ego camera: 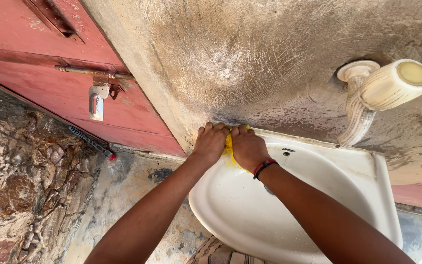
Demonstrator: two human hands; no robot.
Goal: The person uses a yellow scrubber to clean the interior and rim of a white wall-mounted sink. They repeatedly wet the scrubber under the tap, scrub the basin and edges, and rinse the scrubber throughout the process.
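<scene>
My left hand (210, 141) and my right hand (247, 146) are pressed together at the back left rim of a white wash basin (357, 176), against the wall. Both are closed around a yellow cloth or sponge (229, 146), of which only a strip shows between them. A red and black band circles my right wrist. Both forearms reach in from the bottom of the view over the basin bowl.
A cream plastic tap (382, 90) sticks out of the rough grey wall (250, 54) above the basin's right side. A red door (35, 63) with a rusty bolt and latch is on the left. A toothbrush (91, 143) lies on the stone floor (20, 181) below it.
</scene>
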